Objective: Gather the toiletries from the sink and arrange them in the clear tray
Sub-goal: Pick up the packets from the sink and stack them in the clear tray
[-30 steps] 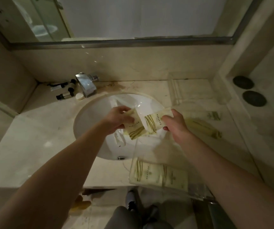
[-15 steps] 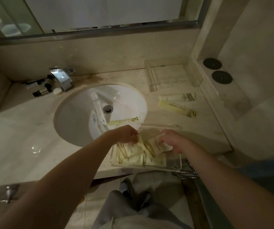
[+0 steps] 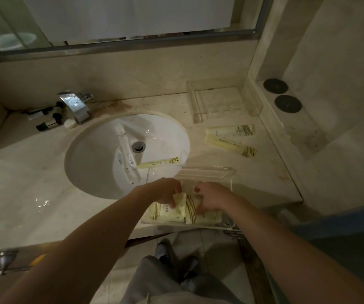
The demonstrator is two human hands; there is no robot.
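1. Fingers of both hands are curled down onto the packets in the clear tray (image 3: 207, 172). The left hand (image 3: 165, 191) pinches a cream packet (image 3: 180, 204) by its top edge, and the right hand (image 3: 211, 197) grips a striped packet (image 3: 191, 212) right next to it.
2. That tray sits at the counter's front edge, just right of the sink (image 3: 102, 172), with a few more cream packets lying flat under the two being held.
3. Still in the basin: a white tube (image 3: 123, 141) lying near the drain (image 3: 138, 147), and a yellow packet (image 3: 158, 163) up against the right wall.
4. Two long packets (image 3: 231, 139) lie on the counter (image 3: 23, 172) right of the sink, touching at one end.
5. A second clear tray (image 3: 220, 99) stands at the back by the wall, well apart from the hands.
6. Small dark-capped bottles (image 3: 47, 119) lie left of the faucet (image 3: 74, 108), with a small white cap beside it.
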